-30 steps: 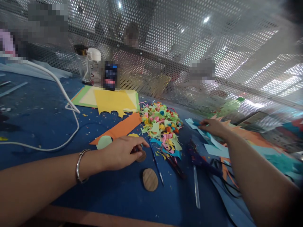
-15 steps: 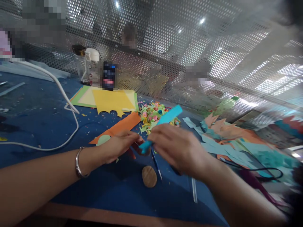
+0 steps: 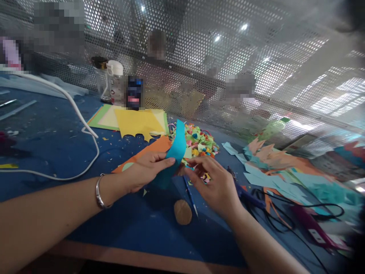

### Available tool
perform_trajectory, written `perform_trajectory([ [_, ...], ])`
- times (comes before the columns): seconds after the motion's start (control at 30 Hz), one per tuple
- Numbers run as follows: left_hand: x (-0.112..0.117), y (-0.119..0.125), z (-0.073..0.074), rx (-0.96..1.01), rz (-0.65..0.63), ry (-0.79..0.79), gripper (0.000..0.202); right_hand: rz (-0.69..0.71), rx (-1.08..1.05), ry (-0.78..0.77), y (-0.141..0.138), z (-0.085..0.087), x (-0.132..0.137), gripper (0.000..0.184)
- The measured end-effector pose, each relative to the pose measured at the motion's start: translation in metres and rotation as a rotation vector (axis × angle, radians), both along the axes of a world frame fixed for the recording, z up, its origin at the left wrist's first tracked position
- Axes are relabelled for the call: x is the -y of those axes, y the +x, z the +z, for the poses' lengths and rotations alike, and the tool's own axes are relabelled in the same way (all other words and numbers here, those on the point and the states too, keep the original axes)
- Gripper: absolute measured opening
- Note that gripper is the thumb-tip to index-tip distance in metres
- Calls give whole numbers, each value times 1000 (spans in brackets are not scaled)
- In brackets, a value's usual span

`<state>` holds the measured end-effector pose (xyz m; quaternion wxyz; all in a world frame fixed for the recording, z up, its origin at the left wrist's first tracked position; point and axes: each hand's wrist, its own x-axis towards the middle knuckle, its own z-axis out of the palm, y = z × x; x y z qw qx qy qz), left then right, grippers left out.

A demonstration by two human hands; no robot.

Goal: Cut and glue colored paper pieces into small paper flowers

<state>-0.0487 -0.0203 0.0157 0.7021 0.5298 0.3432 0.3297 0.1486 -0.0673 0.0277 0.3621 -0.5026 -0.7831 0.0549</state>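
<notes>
A bright blue paper strip stands up in a curve, pinched between the thumb and fingers of my left hand. My right hand is just to the right of the strip. Its thumb and fingers are bent and apart, with nothing clearly seen between them. Beneath the hands lie a slim blue pen-like tool and a round brown disc. An orange paper piece lies behind my left hand, with part of a pale green round piece on it.
Behind the hands is a heap of colourful paper scraps. Yellow paper lies on stacked sheets. Bottles and a phone stand by the perforated screen. A white cable runs left; light blue paper strips and dark cords lie right.
The blue strip has passed from my right hand to my left and now stands more upright. My right hand has let go and turned, uncovering a dark blue tool and cords beside it.
</notes>
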Motion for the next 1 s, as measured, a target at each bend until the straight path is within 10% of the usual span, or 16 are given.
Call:
perform_trajectory([
  [0.17,5,0,1,-275,-44,356,37,87,-368,-430,-1,-5,-12,26],
  [0.53,-15,-9,4,3,408,304,34,-6,-690,-361,11,-18,-15,20],
  [1.0,1,-5,6,-141,-105,253,15,69,-601,-462,4,-9,-13,25],
])
